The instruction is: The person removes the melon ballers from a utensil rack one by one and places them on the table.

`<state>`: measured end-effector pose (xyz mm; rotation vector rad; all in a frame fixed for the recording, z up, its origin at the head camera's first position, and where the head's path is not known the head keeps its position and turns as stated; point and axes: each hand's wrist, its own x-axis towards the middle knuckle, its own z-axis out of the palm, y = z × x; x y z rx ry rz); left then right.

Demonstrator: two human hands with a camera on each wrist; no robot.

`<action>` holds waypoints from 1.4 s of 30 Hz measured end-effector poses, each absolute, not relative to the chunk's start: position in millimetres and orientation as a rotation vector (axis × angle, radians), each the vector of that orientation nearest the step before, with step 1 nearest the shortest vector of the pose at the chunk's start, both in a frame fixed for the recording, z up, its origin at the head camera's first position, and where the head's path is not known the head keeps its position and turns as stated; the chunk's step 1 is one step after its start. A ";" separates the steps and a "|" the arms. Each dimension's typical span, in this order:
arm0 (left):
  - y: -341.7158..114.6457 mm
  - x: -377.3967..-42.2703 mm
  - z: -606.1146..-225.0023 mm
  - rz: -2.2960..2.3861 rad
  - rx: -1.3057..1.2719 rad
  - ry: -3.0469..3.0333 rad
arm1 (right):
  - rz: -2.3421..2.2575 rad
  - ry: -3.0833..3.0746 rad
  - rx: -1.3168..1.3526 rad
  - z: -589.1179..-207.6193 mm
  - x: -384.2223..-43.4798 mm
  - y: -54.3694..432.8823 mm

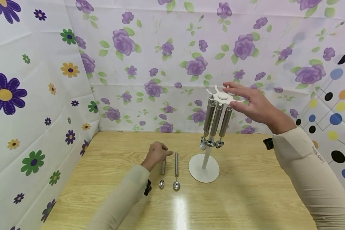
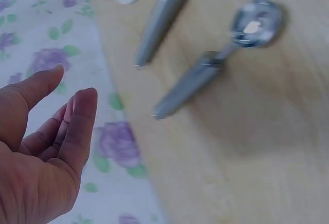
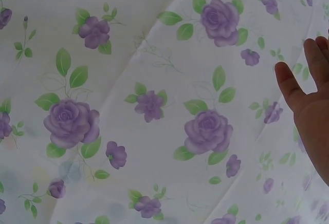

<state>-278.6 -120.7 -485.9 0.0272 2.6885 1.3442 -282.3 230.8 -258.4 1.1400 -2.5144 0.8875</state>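
Two metal scoops lie side by side on the wooden table: one with an oval bowl (image 1: pixel 161 184) and one with a round bowl (image 1: pixel 176 185). My left hand (image 1: pixel 157 154) hovers over the handle end of the oval scoop (image 2: pixel 190 89), holding nothing; in the left wrist view a gap shows between thumb and fingers. To the right stands a white rack (image 1: pixel 223 95) on a post, with several metal utensils (image 1: pixel 216 121) hanging from its arms. My right hand (image 1: pixel 254 103) is at the rack's right side, fingers extended, thumb right at one arm. The right wrist view shows the hand (image 3: pixel 313 93) empty.
The rack's round white base (image 1: pixel 199 175) rests on the wooden table (image 1: pixel 126 198) right of the scoops. A flowered cloth (image 1: pixel 149 64) hangs behind the table. More patterned cloth hangs at the left (image 1: pixel 31 127) and right (image 1: pixel 333 105).
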 end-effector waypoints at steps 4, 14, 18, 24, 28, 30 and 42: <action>-115.7 -282.1 -470.8 1.342 0.054 2.692 | 0.888 -2.504 1.151 -259.9 -283.8 230.8; -106.1 -282.2 -429.5 1.428 0.163 2.622 | 0.915 -2.504 1.193 -261.1 -287.1 230.3; -100.6 -281.9 -410.8 1.454 0.257 2.594 | 0.942 -2.490 1.218 -261.3 -289.0 229.8; -90.9 -282.3 -388.8 1.454 0.360 2.567 | 0.983 -2.425 1.262 -262.7 -291.1 228.3; -84.2 -281.0 -375.1 1.453 0.444 2.576 | 0.997 -2.378 1.272 -264.4 -293.5 226.9; -80.8 -281.0 -369.3 1.448 0.495 2.595 | 1.002 -2.363 1.271 -265.0 -294.5 226.3; -52.4 -284.3 -336.4 1.592 0.775 2.478 | 1.038 -2.352 1.239 -264.8 -292.6 227.2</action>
